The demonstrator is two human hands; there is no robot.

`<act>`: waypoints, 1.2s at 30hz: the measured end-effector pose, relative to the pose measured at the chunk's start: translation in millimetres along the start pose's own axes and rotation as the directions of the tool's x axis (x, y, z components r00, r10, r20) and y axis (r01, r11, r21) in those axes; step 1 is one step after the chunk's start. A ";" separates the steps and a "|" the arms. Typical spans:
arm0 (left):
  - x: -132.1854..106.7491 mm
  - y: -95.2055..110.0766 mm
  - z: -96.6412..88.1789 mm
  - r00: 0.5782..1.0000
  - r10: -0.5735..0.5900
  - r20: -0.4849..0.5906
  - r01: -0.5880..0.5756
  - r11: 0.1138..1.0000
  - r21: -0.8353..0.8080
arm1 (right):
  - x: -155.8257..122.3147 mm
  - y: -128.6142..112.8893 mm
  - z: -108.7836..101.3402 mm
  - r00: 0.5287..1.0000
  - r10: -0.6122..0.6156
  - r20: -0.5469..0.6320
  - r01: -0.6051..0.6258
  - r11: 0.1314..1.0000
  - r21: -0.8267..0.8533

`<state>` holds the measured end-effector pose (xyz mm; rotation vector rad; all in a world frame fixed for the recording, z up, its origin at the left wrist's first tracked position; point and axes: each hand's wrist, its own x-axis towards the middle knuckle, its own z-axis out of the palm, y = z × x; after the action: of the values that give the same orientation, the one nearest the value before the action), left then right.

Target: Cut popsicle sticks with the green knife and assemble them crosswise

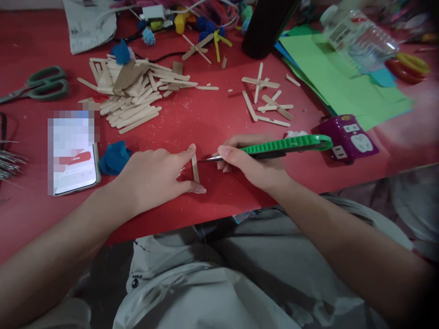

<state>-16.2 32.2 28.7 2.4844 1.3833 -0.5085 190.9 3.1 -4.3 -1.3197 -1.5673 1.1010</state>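
My left hand [157, 176] pinches a short wooden craft stick [195, 168] between forefinger and thumb, holding it flat on the red table [206, 119] near the front edge. My right hand [254, 167] is closed round a green utility knife [284, 146]. The knife's metal blade tip points left and meets the stick's upper part. A pile of wooden sticks [132, 93] lies behind my left hand. More loose and crossed sticks [265, 98] lie behind my right hand.
A phone [73, 155] and blue scraps [115, 157] lie left of my hand. Scissors [41, 84] sit at far left. A purple power adapter [348, 139], green paper sheets [343, 87], a plastic bottle [356, 36] and a dark cup [265, 27] stand to the right and back.
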 end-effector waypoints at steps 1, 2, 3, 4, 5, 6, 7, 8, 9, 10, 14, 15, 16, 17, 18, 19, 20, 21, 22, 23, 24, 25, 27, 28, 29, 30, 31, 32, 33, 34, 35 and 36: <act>0.2 -0.3 0.4 1.000 -0.003 -0.004 0.003 1.000 -0.001 | -0.1 -0.1 0.2 1.000 0.005 0.002 -0.005 1.000 0.002; 0.4 -0.4 0.7 1.000 -0.004 -0.006 0.004 1.000 -0.002 | -0.2 -0.4 0.6 1.000 0.002 0.007 -0.002 1.000 -0.001; 0.6 -0.5 0.9 1.000 -0.004 -0.007 0.004 1.000 -0.004 | -0.3 -0.8 1.0 1.000 -0.002 0.015 0.002 1.000 -0.004; 0.8 -0.5 1.1 1.000 -0.002 -0.007 0.002 1.000 -0.008 | -0.3 -1.2 1.4 1.000 -0.006 0.023 0.006 1.000 -0.001; 1.0 -0.3 1.1 1.000 0.000 -0.008 0.000 1.000 -0.013 | -0.1 -1.6 1.7 1.000 -0.007 0.026 0.007 1.000 0.006; 1.1 -0.2 1.2 1.000 0.003 -0.009 -0.003 1.000 -0.019 | 0.1 -2.0 2.1 1.000 -0.008 0.030 0.007 1.000 0.013; 1.2 -0.2 1.2 1.000 0.004 -0.009 -0.004 1.000 -0.024 | 0.5 -2.3 2.3 0.999 -0.006 0.034 0.005 1.000 0.018; 1.1 -0.2 1.2 1.000 0.003 -0.010 -0.003 1.000 -0.027 | 0.9 -2.4 2.5 0.999 -0.006 0.038 0.005 1.000 0.024; 1.1 -0.4 1.2 1.000 0.001 -0.011 -0.002 1.000 -0.030 | 1.3 -2.5 2.6 0.999 -0.009 0.039 0.008 1.000 0.028; 0.9 -0.7 1.2 1.000 0.001 -0.013 -0.001 0.999 -0.033 | 1.6 -2.5 2.7 0.999 -0.012 0.042 0.011 1.000 0.027; 0.3 -1.4 0.8 1.000 -0.002 -0.010 0.001 0.999 -0.047 | 2.2 -2.2 2.4 0.998 -0.041 0.046 0.042 0.999 -0.019; 0.2 -1.3 0.6 1.000 -0.003 -0.006 0.003 0.999 -0.043 | 2.1 -2.2 2.3 0.998 -0.044 0.045 0.045 0.998 -0.036; 0.1 -1.0 0.3 1.000 -0.004 -0.002 0.004 0.999 -0.036 | 2.0 -2.3 2.2 0.998 -0.047 0.043 0.049 0.998 -0.048; 0.0 -0.8 0.1 1.000 -0.005 0.001 0.005 1.000 -0.028 | 1.9 -2.4 2.1 0.998 -0.050 0.039 0.053 0.997 -0.058; -0.1 -0.5 -0.2 1.000 -0.004 0.004 0.004 1.000 -0.021 | 1.8 -2.6 2.0 0.998 -0.053 0.037 0.055 0.996 -0.069; -0.2 -0.3 -0.4 1.000 0.000 0.002 0.000 1.000 -0.015 | 1.8 -2.7 1.8 0.998 -0.057 0.034 0.060 0.995 -0.078; -0.3 -0.2 -0.6 1.000 0.002 0.000 -0.002 1.000 -0.010 | 1.8 -2.9 1.6 0.998 -0.060 0.034 0.062 0.994 -0.086; -0.4 -0.1 -0.8 1.000 0.002 0.000 -0.002 1.000 -0.007 | 1.8 -3.1 1.4 0.997 -0.064 0.035 0.067 0.994 -0.092; -0.4 -0.1 -1.0 1.000 0.000 0.001 0.000 1.000 -0.007 | 1.8 -3.2 1.2 0.997 -0.066 0.037 0.069 0.993 -0.099; -0.4 -0.1 -1.0 1.000 -0.003 0.005 0.003 1.000 -0.007 | 1.7 -3.3 0.9 0.997 -0.070 0.035 0.073 0.992 -0.104; -0.3 0.0 -1.1 1.000 -0.008 0.010 0.008 1.000 -0.009 | 1.6 -3.2 0.6 0.997 -0.072 0.034 0.076 0.991 -0.110; -0.2 0.1 -1.0 1.000 -0.014 0.015 0.015 1.000 -0.011 | 1.5 -3.0 0.2 0.997 -0.076 0.032 0.079 0.990 -0.115; 0.1 0.2 -0.5 1.000 -0.023 0.019 0.023 1.000 -0.015 | 1.2 -1.9 -0.6 0.997 -0.073 0.029 0.076 0.990 -0.116; 0.2 0.2 -0.2 1.000 -0.024 0.017 0.025 1.000 -0.017 | 0.9 -1.0 -1.2 0.998 -0.061 0.029 0.064 0.993 -0.103; 0.3 0.0 0.3 1.000 -0.025 0.011 0.025 0.999 -0.020 | 0.6 0.1 -1.8 0.999 -0.048 0.025 0.049 0.996 -0.073; 0.3 -0.3 0.7 1.000 -0.023 0.004 0.023 0.999 -0.024 | 0.3 1.3 -2.4 0.999 -0.035 0.019 0.035 0.999 -0.027; 0.4 -0.8 1.1 1.000 -0.020 -0.005 0.020 0.999 -0.031 | -0.2 2.5 -3.2 1.000 -0.029 0.010 0.028 0.999 0.025; 0.5 -1.4 1.4 1.000 -0.016 -0.013 0.015 0.999 -0.042 | -0.8 3.5 -3.9 1.000 -0.025 0.008 0.024 0.997 0.068; 0.6 -2.1 1.6 1.000 -0.011 -0.020 0.010 0.998 -0.055 | -1.5 4.3 -4.6 1.000 -0.025 0.009 0.024 0.995 0.094; 0.9 -2.9 1.8 1.000 -0.004 -0.025 0.002 0.998 -0.070 | -2.2 4.8 -5.3 1.000 -0.023 0.018 0.021 0.995 0.097; 1.1 -3.6 1.9 1.000 0.003 -0.031 -0.006 0.997 -0.083 | -3.0 4.9 -5.9 0.999 -0.018 0.034 0.015 0.996 0.085; 1.5 -4.3 2.0 0.999 0.011 -0.037 -0.015 0.996 -0.093 | -3.7 4.8 -6.4 0.999 -0.012 0.047 0.008 0.997 0.071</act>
<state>-19.5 34.8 26.0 2.4376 1.3708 -0.3881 198.9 0.6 -7.0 -1.2456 -1.5538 1.1788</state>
